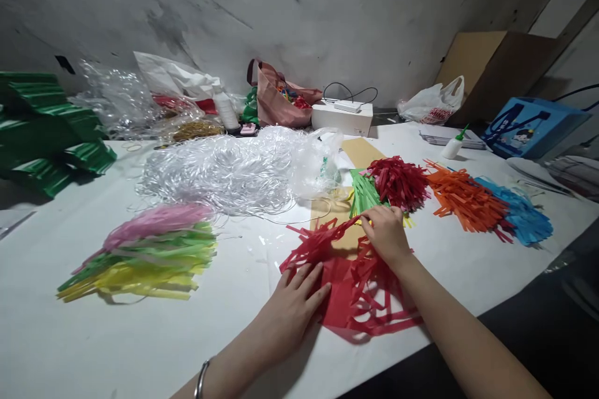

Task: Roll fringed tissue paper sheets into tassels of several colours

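Thumb and fingertips of our right hand (387, 235) pinch the red fringed paper (337, 293) at its far edge; our flat left hand (296, 299) steadies it on the white table (93, 349). We should lift gently (thin strips may tear).

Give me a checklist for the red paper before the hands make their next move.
1. Left hand steadying the red paper: ok, spread flat on it.
2. Right hand has the far edge: ok, it appears pinched.
3. Fringe strips straight: not ok, several bend and cross.
4. Pink, green and yellow bundle apart from the red paper: ok.
5. White bottle sealed: cannot tell, too small.
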Demonstrator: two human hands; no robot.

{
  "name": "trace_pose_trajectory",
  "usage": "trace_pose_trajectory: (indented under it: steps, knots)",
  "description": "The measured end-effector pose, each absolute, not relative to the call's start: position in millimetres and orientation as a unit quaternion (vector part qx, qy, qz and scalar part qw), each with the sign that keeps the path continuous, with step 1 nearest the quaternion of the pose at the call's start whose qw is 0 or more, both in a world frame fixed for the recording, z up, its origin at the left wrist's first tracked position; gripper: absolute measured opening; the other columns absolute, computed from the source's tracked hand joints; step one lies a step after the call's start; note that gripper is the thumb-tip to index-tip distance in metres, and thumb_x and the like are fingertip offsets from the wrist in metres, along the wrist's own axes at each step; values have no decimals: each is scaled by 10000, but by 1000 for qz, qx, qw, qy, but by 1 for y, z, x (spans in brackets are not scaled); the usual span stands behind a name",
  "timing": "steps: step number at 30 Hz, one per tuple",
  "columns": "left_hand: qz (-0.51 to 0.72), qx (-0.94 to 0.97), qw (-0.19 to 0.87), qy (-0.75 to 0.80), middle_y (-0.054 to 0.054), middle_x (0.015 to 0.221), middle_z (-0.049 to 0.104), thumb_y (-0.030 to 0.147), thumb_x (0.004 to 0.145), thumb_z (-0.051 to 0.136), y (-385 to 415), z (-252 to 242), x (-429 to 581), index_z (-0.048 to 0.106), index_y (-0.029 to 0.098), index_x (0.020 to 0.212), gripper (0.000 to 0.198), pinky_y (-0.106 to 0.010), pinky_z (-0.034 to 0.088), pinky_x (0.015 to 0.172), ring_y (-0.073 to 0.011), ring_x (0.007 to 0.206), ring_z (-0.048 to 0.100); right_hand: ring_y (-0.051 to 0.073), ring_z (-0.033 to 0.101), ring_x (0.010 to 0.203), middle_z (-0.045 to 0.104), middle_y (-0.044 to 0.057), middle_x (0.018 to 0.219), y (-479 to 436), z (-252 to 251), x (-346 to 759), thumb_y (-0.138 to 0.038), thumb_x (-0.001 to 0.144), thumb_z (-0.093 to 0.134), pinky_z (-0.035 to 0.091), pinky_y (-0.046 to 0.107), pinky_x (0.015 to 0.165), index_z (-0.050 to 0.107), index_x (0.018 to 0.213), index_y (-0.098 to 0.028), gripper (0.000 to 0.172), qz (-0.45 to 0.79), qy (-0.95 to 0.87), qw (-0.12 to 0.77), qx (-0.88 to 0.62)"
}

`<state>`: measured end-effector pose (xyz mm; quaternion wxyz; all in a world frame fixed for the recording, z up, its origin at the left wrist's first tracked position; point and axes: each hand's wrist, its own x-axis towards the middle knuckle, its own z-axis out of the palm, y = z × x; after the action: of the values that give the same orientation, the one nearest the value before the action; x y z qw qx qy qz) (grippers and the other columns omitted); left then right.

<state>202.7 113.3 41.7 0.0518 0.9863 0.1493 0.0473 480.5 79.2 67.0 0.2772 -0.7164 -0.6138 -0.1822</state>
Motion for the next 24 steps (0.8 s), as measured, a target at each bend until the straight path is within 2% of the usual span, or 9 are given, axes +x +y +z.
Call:
trace_pose_trajectory:
  steps: [6,11,15,17,19,20,22,24]
  knots:
    - [-37,967,91,235,-228,1548,445,326,898,605,118,51,203,434,304,1521,646,-739,342,1059,-498,1415,390,187,657,728,749,71,828,64,65,547,-277,935,491,410,320,756,721,834,-174,272,-202,-502,350,-765]
    - [-12,967,96,234,-233,1547,445,419,892,625,123,48,201,446,295,1515,660,-732,313,1092,-484,1424,386,220,642,658,738,128,764,22,75,611,-369,918,450,464,337,670,711,786,-150,366,-286,-392,381,-787]
    - [41,965,102,236,-214,1513,501,404,821,710,130,39,199,549,252,1446,663,-697,384,1074,-473,1389,446,291,654,717,722,189,775,-29,104,639,-452,942,397,476,434,721,702,780,-141,465,-385,-338,369,-775]
    - [92,963,110,227,-183,1448,583,357,844,688,134,40,198,670,241,1304,475,-651,462,1026,-443,1335,518,324,682,815,739,197,857,-55,121,633,-454,960,429,467,482,814,716,821,-159,435,-419,-357,346,-760]
    - [169,955,121,211,-145,1301,699,273,911,593,132,50,196,739,237,1131,266,-555,549,930,-375,1205,629,305,709,850,758,159,898,-77,134,610,-408,965,529,461,473,887,734,869,-194,312,-422,-427,304,-739]
    - [211,947,133,203,-125,1197,747,230,935,546,129,58,195,744,236,1065,236,-491,577,873,-329,1105,678,285,720,830,763,124,876,-86,138,593,-392,950,584,469,457,895,734,879,-214,243,-427,-468,289,-718]
    - [287,922,179,188,-85,1013,775,182,954,510,115,81,194,726,235,1012,230,-367,592,777,-241,909,712,246,734,898,777,66,965,-96,141,551,-288,939,630,455,436,967,728,1019,-247,133,-394,-601,228,-657]
    - [330,892,254,174,-61,982,757,168,945,543,96,106,195,704,249,1051,209,-280,584,763,-192,875,705,203,720,1013,773,43,1078,-97,141,504,-162,992,474,416,407,1061,702,1150,-248,290,-322,-743,152,-567]
